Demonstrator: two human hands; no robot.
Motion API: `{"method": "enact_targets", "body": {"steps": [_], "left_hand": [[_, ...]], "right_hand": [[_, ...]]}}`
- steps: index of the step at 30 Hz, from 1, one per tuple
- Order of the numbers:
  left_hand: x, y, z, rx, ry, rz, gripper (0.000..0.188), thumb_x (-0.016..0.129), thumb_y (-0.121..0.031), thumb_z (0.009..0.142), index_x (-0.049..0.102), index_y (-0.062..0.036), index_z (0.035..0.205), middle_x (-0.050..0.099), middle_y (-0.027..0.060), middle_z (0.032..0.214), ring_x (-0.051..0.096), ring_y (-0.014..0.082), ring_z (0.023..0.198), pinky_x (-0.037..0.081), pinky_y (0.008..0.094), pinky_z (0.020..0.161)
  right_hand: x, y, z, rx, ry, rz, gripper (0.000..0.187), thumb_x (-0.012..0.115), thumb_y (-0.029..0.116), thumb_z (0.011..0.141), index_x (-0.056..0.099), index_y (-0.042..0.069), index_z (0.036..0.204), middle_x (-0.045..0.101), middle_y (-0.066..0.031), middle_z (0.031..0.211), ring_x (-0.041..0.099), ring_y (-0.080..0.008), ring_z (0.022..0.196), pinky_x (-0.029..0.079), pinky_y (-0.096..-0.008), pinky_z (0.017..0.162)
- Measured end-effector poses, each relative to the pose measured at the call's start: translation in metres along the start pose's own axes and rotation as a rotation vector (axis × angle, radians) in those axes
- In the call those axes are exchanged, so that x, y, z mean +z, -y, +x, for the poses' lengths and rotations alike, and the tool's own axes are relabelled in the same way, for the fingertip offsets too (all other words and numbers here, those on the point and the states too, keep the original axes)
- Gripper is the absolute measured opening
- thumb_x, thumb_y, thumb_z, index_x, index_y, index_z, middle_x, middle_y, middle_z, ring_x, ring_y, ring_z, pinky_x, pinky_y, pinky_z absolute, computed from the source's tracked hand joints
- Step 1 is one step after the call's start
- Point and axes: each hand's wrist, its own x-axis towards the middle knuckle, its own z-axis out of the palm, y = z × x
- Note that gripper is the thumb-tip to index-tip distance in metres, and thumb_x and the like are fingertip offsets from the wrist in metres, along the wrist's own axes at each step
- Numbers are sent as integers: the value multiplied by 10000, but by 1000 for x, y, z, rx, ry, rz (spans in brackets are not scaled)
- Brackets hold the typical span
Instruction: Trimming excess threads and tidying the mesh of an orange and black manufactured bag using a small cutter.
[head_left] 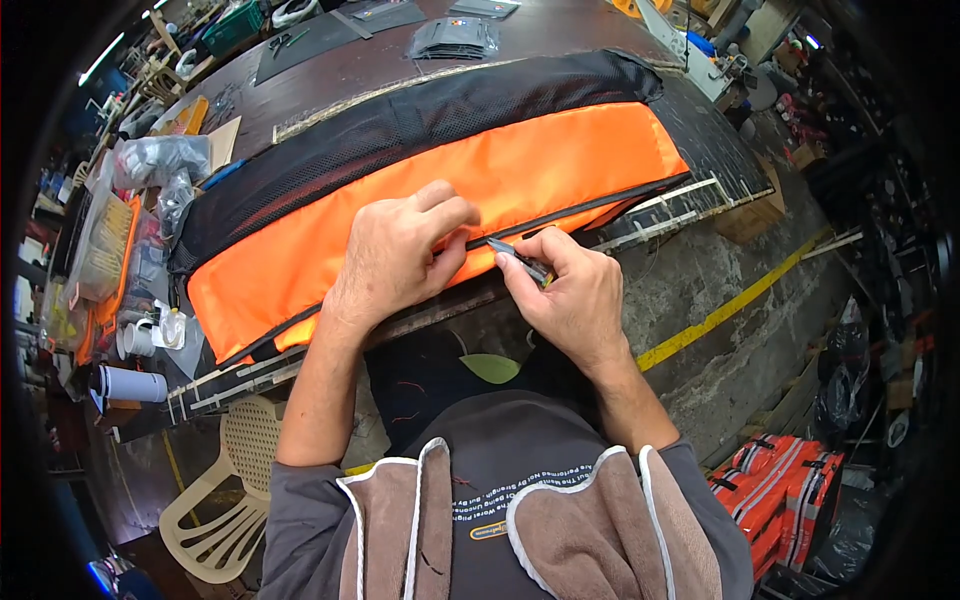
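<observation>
A long orange fabric piece (530, 180) with black mesh (390, 130) along its far side lies across the table edge in front of me. Dark trim (560, 210) runs along its near side. My left hand (405, 245) is closed over this near edge, its thumb and fingertips drawn together; whatever is between them is too small to make out. Just to its right, my right hand (570, 290) grips small thread snips (503, 246) with grey blades and a black and yellow handle. The blades point left toward the trim, close to my left fingers.
Stacked grey pieces in clear plastic (453, 38) sit at the table's far side. Bagged parts and bins (105, 250) crowd the left, near a white cup (137, 338). A beige plastic chair (235, 490) stands lower left; red-orange bags (775, 495) lie lower right.
</observation>
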Motion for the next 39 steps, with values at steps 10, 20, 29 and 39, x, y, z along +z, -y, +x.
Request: {"method": "enact_targets", "body": {"steps": [10, 20, 29, 39], "left_hand": [[7, 2, 3, 130, 105, 174, 185, 830, -168, 870, 717, -113, 1006, 655, 66, 924, 737, 308, 754, 569, 447, 634], [15, 3, -2, 49, 51, 85, 190, 812, -58, 839, 697, -80, 988, 667, 88, 908, 721, 316, 750, 566, 430, 654], [14, 0, -3, 59, 38, 63, 162, 808, -132, 897, 699, -85, 1007, 664, 87, 898, 720, 322, 749, 572, 434, 646], [-15, -14, -15, 27, -133, -66, 98, 724, -24, 871, 651, -60, 926, 627, 102, 810, 635, 334, 667, 472, 427, 610]], "right_hand": [[-1, 0, 0, -22, -11, -6, 225, 918, 222, 919, 787, 40, 944, 804, -114, 798, 799, -276, 681, 595, -375, 623], [0, 2, 3, -51, -26, 14, 201, 908, 204, 919, 790, 44, 942, 799, -118, 792, 793, -284, 675, 587, -374, 616], [7, 2, 4, -60, -41, -12, 160, 894, 183, 927, 795, 59, 950, 799, -108, 801, 790, -291, 679, 582, -385, 612], [2, -7, -3, -59, -116, 99, 261, 847, 264, 1026, 725, 67, 1147, 782, -126, 861, 789, -333, 751, 594, -439, 652]]}}
